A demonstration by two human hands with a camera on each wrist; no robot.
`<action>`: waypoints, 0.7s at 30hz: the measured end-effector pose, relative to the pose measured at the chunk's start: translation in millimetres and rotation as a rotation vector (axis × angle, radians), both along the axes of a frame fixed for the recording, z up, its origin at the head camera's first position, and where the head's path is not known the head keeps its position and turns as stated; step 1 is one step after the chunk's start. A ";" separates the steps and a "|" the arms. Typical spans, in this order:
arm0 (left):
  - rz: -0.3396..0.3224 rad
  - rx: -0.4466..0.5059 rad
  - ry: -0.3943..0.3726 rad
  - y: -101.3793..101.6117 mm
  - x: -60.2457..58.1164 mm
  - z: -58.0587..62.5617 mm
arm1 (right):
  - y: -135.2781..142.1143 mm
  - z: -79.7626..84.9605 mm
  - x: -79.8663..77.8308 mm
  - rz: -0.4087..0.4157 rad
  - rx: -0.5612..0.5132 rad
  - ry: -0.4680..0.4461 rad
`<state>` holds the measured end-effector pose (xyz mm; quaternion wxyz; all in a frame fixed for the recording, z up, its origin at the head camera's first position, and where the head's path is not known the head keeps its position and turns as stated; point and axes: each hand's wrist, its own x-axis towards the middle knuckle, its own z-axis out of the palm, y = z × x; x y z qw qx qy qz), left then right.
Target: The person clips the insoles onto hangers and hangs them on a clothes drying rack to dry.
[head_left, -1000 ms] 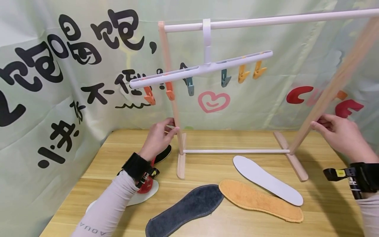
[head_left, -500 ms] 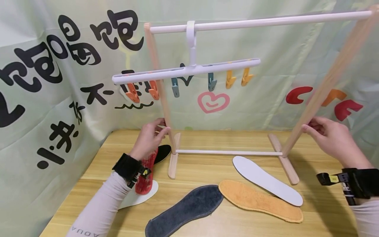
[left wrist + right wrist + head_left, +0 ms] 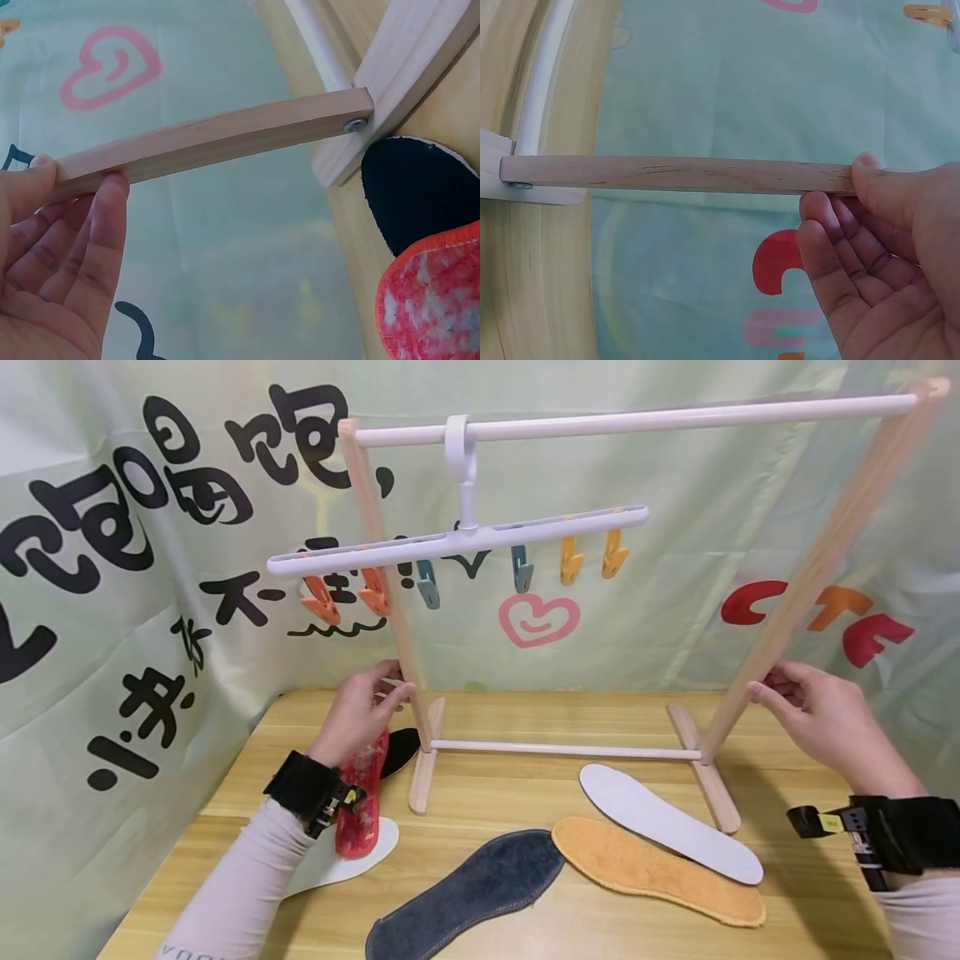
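Note:
A small clothes rack (image 3: pixel 675 418) with wooden uprights and white rods stands on the table. My left hand (image 3: pixel 360 714) pinches its left upright (image 3: pixel 217 142) between thumb and fingers, low down. At about the same height, my right hand (image 3: pixel 821 722) grips the right upright (image 3: pixel 690 174), thumb on one side and fingertips on the other. From the top rod hangs a white hanger (image 3: pixel 487 536), left of the middle. Orange, blue-grey and yellow clips (image 3: pixel 571 560) dangle beneath it, holding nothing.
Insoles lie on the wooden table (image 3: pixel 517 789): a white one (image 3: pixel 671 824) overlapping an orange one (image 3: pixel 660 872), and a dark grey one (image 3: pixel 465 893). By my left forearm, a red insole (image 3: pixel 362 818) crosses a white one (image 3: pixel 381 845) and a black one (image 3: pixel 400 752). A printed cloth (image 3: pixel 637 635) hangs behind.
Both hands have moved the rack to the left, hanger and clips along with it. More of the red insole shows now. The insoles stay where they were.

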<state>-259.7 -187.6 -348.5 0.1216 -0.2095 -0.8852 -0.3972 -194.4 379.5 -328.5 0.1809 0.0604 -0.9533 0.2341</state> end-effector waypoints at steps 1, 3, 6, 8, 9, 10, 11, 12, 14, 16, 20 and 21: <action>0.000 -0.001 0.000 -1.5 -0.3 -0.4 | -1.0 -0.3 0.5 0.002 -0.002 0.000; -0.003 -0.002 0.003 -4.2 -1.2 -0.8 | -3.0 -0.7 1.2 0.006 -0.007 -0.002; -0.006 -0.007 0.011 -8.0 -2.4 -1.1 | -6.1 -0.7 1.8 0.010 -0.012 0.002; -0.002 -0.014 0.014 -10.2 -2.9 -1.1 | -8.1 -0.7 1.9 0.013 -0.016 0.002; 0.002 -0.017 0.012 -11.3 -2.8 -1.0 | -9.1 -0.8 1.9 0.015 -0.017 0.004; 0.007 -0.020 0.008 -12.5 -2.7 -1.1 | -10.0 -0.9 2.0 0.017 -0.017 0.005; 0.013 -0.022 0.003 -13.4 -2.5 -1.0 | -10.9 -1.0 2.0 0.020 -0.017 0.007; 0.018 -0.024 0.000 -14.5 -2.1 -0.9 | -11.8 -1.2 1.8 0.022 -0.018 0.008; 0.027 -0.028 -0.005 -16.4 -1.7 -0.8 | -13.8 -1.3 1.1 0.026 -0.018 0.011; 0.028 -0.026 -0.011 -18.3 -1.2 -0.8 | -15.4 -1.6 0.2 0.029 -0.017 0.013; 0.022 -0.019 -0.016 -21.8 -0.4 -0.7 | -18.4 -2.5 -2.0 0.034 -0.018 0.021; 0.024 -0.019 -0.012 -23.1 0.0 -0.4 | -19.4 -2.7 -2.7 0.039 -0.021 0.023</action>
